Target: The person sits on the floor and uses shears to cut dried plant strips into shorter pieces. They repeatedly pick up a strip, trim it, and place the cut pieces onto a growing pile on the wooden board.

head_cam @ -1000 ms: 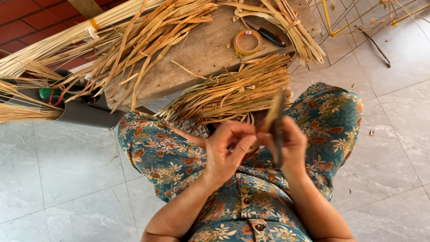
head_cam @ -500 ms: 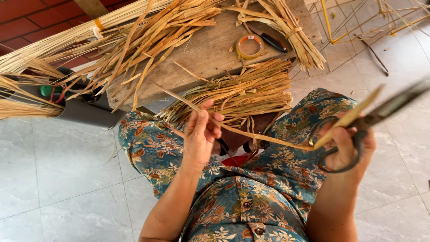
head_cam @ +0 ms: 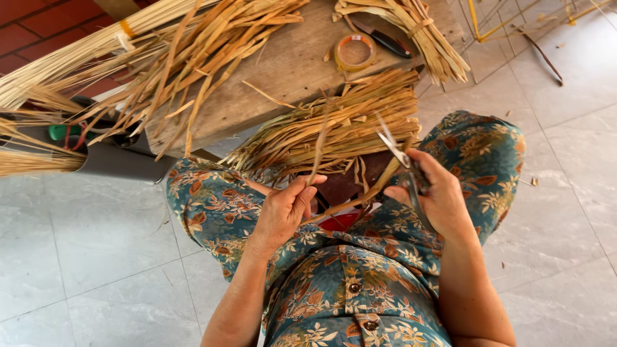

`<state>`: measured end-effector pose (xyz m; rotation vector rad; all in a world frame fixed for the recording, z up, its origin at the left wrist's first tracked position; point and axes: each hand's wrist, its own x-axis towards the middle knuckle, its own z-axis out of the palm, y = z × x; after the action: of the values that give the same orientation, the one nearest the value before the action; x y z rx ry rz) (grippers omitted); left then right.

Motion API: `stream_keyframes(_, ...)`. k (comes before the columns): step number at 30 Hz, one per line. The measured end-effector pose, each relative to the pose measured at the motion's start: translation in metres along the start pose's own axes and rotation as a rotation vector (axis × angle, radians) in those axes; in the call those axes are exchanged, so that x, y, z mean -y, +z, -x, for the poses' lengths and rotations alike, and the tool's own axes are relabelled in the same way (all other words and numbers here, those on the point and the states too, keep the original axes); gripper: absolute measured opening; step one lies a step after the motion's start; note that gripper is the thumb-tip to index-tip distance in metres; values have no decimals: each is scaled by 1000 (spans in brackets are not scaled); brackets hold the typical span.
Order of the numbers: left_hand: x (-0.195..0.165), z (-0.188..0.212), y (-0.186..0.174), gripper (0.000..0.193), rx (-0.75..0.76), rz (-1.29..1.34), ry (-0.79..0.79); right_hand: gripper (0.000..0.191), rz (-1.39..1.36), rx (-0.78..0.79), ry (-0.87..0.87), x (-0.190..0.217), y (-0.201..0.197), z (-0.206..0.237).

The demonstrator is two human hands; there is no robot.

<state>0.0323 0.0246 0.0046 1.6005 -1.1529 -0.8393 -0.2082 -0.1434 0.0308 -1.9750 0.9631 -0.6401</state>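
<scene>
My left hand (head_cam: 283,212) pinches a thin dried straw strip (head_cam: 319,144) that rises toward the straw pile. My right hand (head_cam: 438,196) grips a pair of scissors (head_cam: 397,149), blades pointing up and left, together with a flat strip end (head_cam: 376,188) that runs down to the left between both hands. Both hands hover above my lap, which is covered by floral-patterned cloth (head_cam: 212,202). Just beyond the hands lies a bundle of cut straw strips (head_cam: 347,122) across my knees.
A wooden board (head_cam: 283,71) ahead carries loose straw (head_cam: 193,51), a roll of tape (head_cam: 355,51), a dark-handled tool (head_cam: 385,40) and a tied straw bundle (head_cam: 418,32). Long bound reeds (head_cam: 58,64) lie at left over a grey container (head_cam: 116,160). Grey floor tiles (head_cam: 83,257) surround me.
My right hand, swung far out to the right with the scissors half a second ago, has come back in toward the middle. My left hand has closed on a strip.
</scene>
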Motion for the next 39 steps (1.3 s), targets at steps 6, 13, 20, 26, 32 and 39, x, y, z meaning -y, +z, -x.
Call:
stream_keyframes(6,-20,3,-1,29,77,-187,-20,70,-51,93,-53,8,0,1)
stream_keyframes(13,-30,3,-7,27,84,-259,129,64,-69,103,114,5,5,0)
stream_keyframes(20,-19,3,-8,27,100,-224,3,52,-86,56,140,-22,11,1)
stream_keyframes(26,5,5,-4,29,30,174,-114,32,-455,47,125,-39,25,-3)
stream_keyframes(32,18,3,-35,41,-499,286,-204,8,-648,-222,29,-29,20,-4)
stream_keyframes(39,-1,8,-44,53,-853,-417,316,10,-683,-447,-3,-15,30,-5)
